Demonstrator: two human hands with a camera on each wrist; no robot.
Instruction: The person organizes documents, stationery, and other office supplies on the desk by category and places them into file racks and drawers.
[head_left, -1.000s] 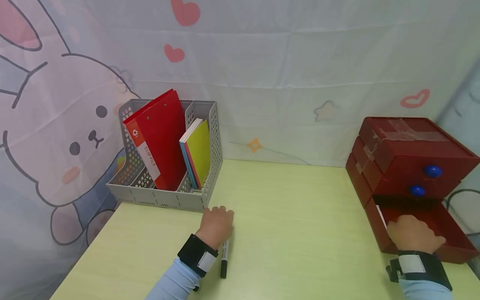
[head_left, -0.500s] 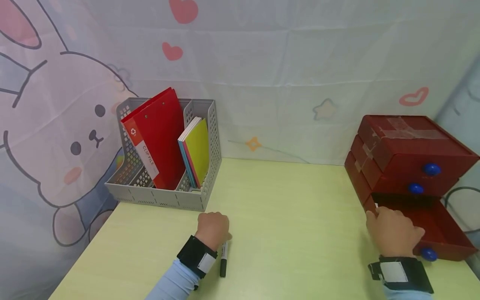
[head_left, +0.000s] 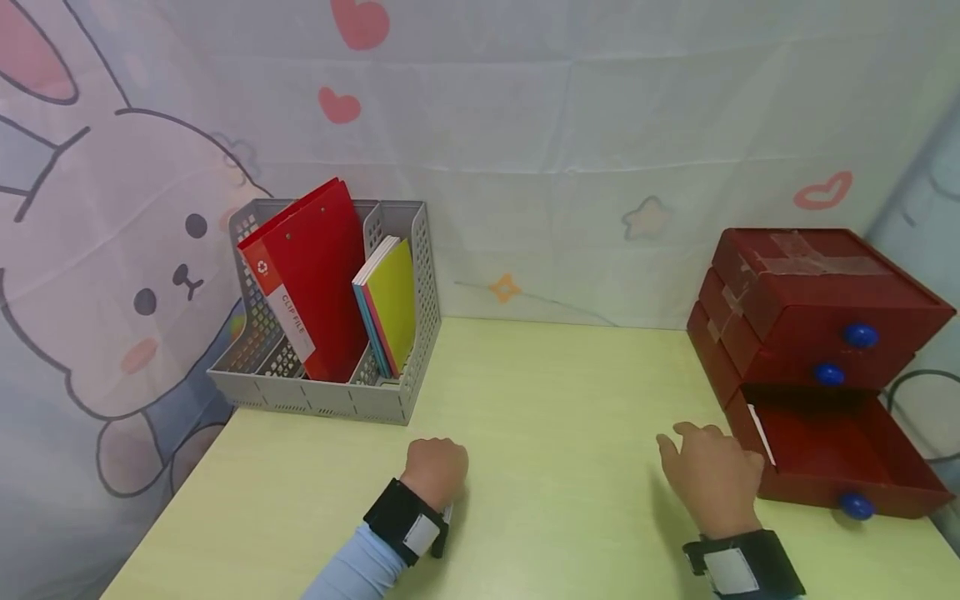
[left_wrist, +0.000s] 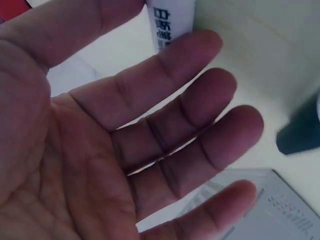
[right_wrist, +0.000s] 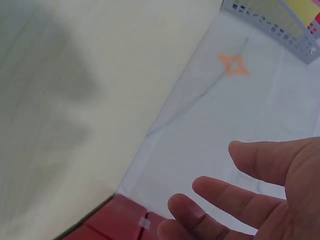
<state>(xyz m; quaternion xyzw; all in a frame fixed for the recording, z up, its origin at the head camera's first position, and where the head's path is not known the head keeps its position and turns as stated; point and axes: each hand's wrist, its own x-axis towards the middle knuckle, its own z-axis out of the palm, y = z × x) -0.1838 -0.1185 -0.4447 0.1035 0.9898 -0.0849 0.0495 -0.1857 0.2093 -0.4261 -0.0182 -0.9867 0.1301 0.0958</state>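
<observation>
My left hand (head_left: 437,472) is over the near middle of the table. In the left wrist view it pinches a white marker (left_wrist: 172,17) with dark lettering between thumb and index finger; the other fingers are loosely extended. The marker's black cap (head_left: 439,546) shows beside the wrist in the head view. Another dark-ended marker (left_wrist: 301,125) lies blurred at the right of the left wrist view. My right hand (head_left: 712,479) hovers left of the pulled-out bottom drawer (head_left: 832,496), fingers spread, holding nothing. A thin white strip (head_left: 762,435) lies along that drawer's left wall.
Red stacked drawers (head_left: 832,275) with blue knobs stand at the right. A grey perforated file organizer (head_left: 315,396) at the back left holds a red clip file (head_left: 307,283) and several thin notebooks (head_left: 393,304). A printed cloth (head_left: 525,167) hangs behind the table.
My right hand has come out of the bottom drawer and moved left over the table. My left hand has shifted slightly, and the marker under it now tilts.
</observation>
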